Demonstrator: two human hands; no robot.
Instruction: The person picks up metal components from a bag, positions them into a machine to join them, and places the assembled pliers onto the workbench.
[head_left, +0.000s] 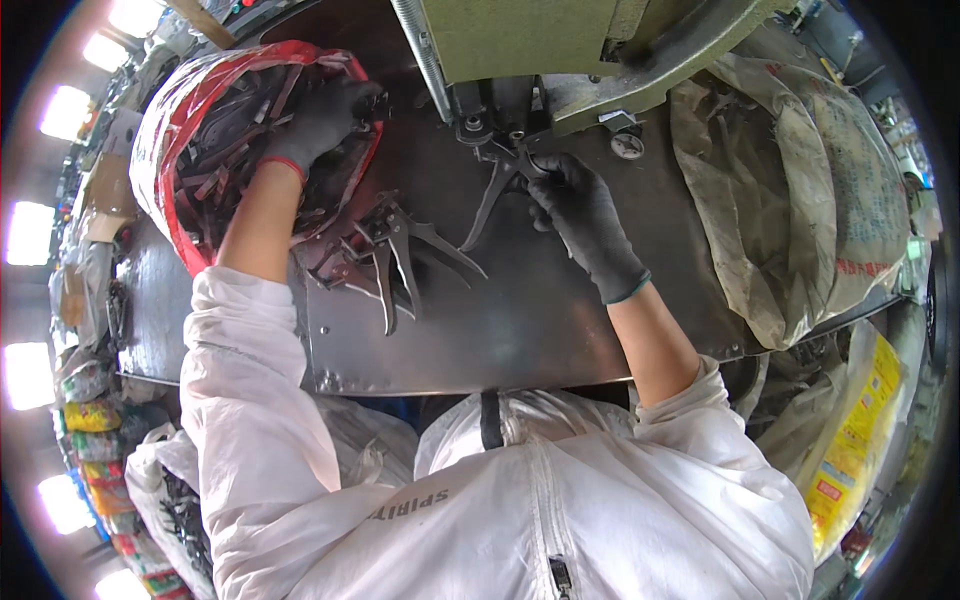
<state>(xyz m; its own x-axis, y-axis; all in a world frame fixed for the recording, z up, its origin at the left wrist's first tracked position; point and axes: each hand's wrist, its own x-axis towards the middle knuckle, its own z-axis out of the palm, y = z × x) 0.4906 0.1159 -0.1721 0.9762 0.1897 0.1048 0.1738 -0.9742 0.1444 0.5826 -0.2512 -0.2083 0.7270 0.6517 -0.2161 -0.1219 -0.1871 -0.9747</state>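
Observation:
My right hand (590, 220), in a dark grey glove, is closed on a plier-like metal tool (490, 205) under the green machine (520, 40). The tool's upper end sits by the dark metal fixture there, and one curved handle points down and left. Over the bag with a red rim (185, 235), my left hand (325, 122) wears a similar glove. Its fingers are curled by a small dark piece at the bag's right side; what they hold is unclear. Many dark metal strips (225, 150) fill the bag. Between my hands lies a cluster of similar plier-like tools (395, 250).
The dark metal table (480, 340) has a curved front edge close to my body. On the right stands a large, crumpled woven sack (740, 220). A round dial-like part (627, 145) is near the machine's base. A yellow-printed bag (850, 440) is below the table edge.

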